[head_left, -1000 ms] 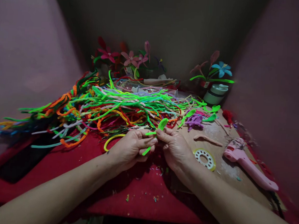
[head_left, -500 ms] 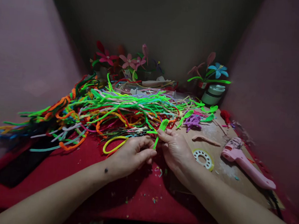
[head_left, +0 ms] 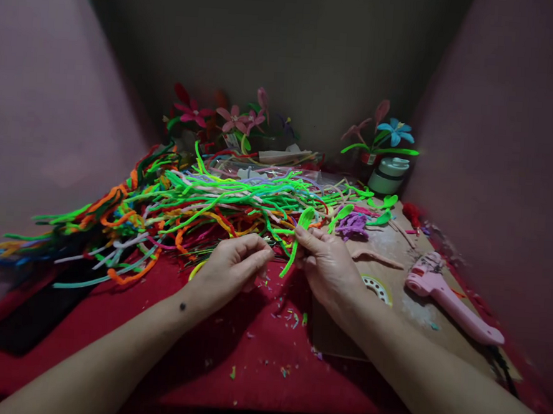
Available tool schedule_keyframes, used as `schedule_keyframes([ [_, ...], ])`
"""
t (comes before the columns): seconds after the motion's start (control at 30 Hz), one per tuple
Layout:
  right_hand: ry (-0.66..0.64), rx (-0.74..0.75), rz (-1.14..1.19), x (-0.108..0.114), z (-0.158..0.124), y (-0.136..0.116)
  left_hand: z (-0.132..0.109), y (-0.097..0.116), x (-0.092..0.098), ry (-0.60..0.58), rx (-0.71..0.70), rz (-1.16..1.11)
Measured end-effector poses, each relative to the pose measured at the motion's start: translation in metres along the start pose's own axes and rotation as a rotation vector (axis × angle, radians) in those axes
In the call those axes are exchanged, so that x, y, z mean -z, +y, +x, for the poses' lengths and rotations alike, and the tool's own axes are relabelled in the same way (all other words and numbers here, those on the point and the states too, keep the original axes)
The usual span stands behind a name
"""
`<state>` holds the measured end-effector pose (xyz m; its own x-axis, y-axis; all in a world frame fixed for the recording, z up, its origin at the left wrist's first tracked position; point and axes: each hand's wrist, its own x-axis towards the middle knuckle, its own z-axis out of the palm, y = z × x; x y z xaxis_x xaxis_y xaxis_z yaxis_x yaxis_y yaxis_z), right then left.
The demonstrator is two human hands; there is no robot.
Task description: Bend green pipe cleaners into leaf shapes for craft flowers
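My right hand (head_left: 322,260) pinches a bright green pipe-cleaner leaf (head_left: 305,218) between thumb and fingers. The leaf's flat loop stands above the thumb, and its stem (head_left: 289,262) slants down to the left, with another green end sticking out sideways. A small gap separates my left hand (head_left: 238,261) from the stem. Its thumb and fingers are pressed together, and whatever may be inside them is hidden. Just beyond both hands lies a large heap of pipe cleaners (head_left: 230,192), mostly green with orange, red, white and yellow ones.
At right, a board (head_left: 343,345) carries a pink glue gun (head_left: 458,305), a tape roll (head_left: 378,289), green leaves (head_left: 383,218) and a purple fuzzy piece (head_left: 353,224). A mint jar (head_left: 389,175) and pipe-cleaner flowers (head_left: 398,132) stand behind. A black flat object (head_left: 36,311) lies left on the red cloth (head_left: 191,370).
My left hand has let go of the green stem and drawn back to the left. My right hand still holds the leaf, and the view has shifted slightly.
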<state>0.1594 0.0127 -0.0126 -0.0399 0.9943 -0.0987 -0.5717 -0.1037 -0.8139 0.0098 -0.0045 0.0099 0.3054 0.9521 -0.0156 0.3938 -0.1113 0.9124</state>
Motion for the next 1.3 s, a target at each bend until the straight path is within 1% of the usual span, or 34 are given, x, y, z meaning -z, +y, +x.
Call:
schedule_keyframes([
  [0.07,-0.03,-0.008,-0.006,0.001,-0.002,0.006,0.002,0.0,-0.001,-0.005,-0.017,-0.039],
  [0.13,-0.051,-0.034,0.0,0.0,-0.005,0.012,0.002,-0.001,-0.007,-0.02,-0.033,-0.015],
  [0.2,-0.062,-0.07,0.021,-0.002,-0.007,0.016,0.001,-0.004,-0.013,-0.007,-0.034,0.008],
  [0.27,-0.065,-0.091,0.042,-0.004,-0.009,0.018,0.001,-0.007,-0.019,0.025,-0.031,0.017],
  [0.4,-0.02,-0.101,0.057,-0.008,-0.011,0.019,0.002,-0.013,-0.023,0.103,-0.075,0.05],
  [0.43,-0.015,-0.101,0.053,-0.008,-0.011,0.019,0.002,-0.013,-0.023,0.094,-0.075,0.041],
  [0.47,-0.02,-0.102,0.048,-0.007,-0.012,0.02,0.002,-0.012,-0.023,0.06,-0.06,0.018],
  [0.6,-0.053,-0.109,0.014,-0.004,-0.011,0.022,0.0,-0.006,-0.022,-0.14,0.085,-0.159],
  [0.63,-0.055,-0.103,0.0,-0.003,-0.011,0.022,0.0,-0.005,-0.021,-0.162,0.106,-0.172],
  [0.67,-0.06,-0.092,-0.019,-0.002,-0.011,0.021,0.0,-0.005,-0.02,-0.159,0.104,-0.162],
  [0.73,-0.073,-0.067,-0.06,-0.001,-0.01,0.02,0.0,-0.005,-0.016,-0.084,0.043,-0.104],
  [0.8,-0.083,-0.054,-0.106,0.0,-0.009,0.019,0.001,-0.006,-0.012,0.024,-0.026,-0.044],
  [0.87,-0.087,-0.059,-0.145,0.0,-0.009,0.018,0.001,-0.007,-0.008,0.107,-0.054,0.001],
  [0.9,-0.093,-0.063,-0.157,0.0,-0.009,0.018,0.001,-0.008,-0.006,0.13,-0.055,0.022],
  [1.0,-0.131,-0.072,-0.143,0.001,-0.01,0.018,0.001,-0.008,-0.005,0.175,-0.051,0.05],
  [1.07,-0.155,-0.087,-0.111,0.001,-0.011,0.018,0.002,-0.009,-0.005,0.179,-0.035,0.031],
  [1.17,-0.154,-0.113,-0.095,0.0,-0.013,0.016,0.002,-0.012,-0.005,0.183,-0.038,0.03],
  [1.23,-0.138,-0.118,-0.128,0.0,-0.014,0.016,0.001,-0.014,-0.005,0.22,-0.094,0.111],
  [1.3,-0.115,-0.107,-0.187,-0.001,-0.015,0.016,-0.001,-0.015,-0.003,0.277,-0.214,0.269],
])
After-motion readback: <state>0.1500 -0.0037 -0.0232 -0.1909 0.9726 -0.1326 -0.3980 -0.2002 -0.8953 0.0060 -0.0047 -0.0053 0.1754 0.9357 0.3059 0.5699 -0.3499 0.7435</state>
